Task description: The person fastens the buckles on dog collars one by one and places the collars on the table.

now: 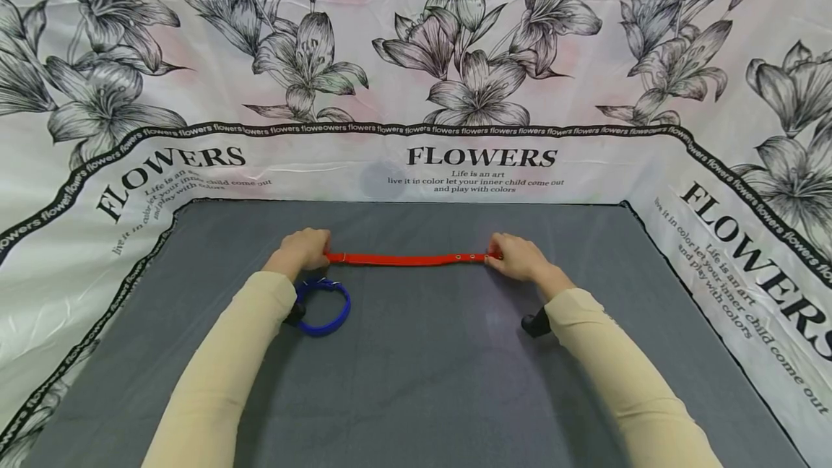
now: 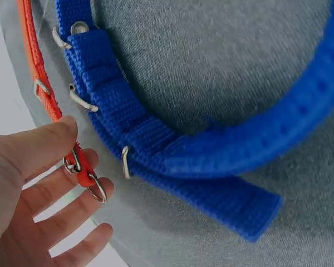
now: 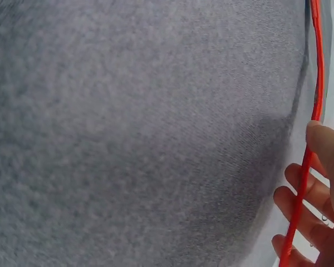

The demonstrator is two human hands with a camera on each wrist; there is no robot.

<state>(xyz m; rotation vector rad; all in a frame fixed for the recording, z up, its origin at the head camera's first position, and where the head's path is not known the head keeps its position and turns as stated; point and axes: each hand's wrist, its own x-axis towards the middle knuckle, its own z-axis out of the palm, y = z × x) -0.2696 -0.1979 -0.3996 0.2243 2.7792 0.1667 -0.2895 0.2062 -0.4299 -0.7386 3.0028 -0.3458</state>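
A red collar [image 1: 403, 260] is stretched out nearly straight between both hands, with metal eyelets showing toward its right part. My left hand [image 1: 304, 250] pinches its buckle end between thumb and fingers; in the left wrist view the metal buckle and ring [image 2: 98, 189] stick out past the thumb. My right hand [image 1: 518, 257] pinches the other end, and in the right wrist view the red strap [image 3: 319, 67] runs under the thumb and on across the fingers. Just below the left hand lies a blue collar [image 1: 328, 328], closed into a loop, with metal loops on its strap.
The collars are over a grey cloth surface [image 1: 416, 381]. Behind it and along its sides stands a white sheet [image 1: 338, 165] printed with flowers and lettering. A black wrist device [image 1: 536, 323] shows beneath the right sleeve.
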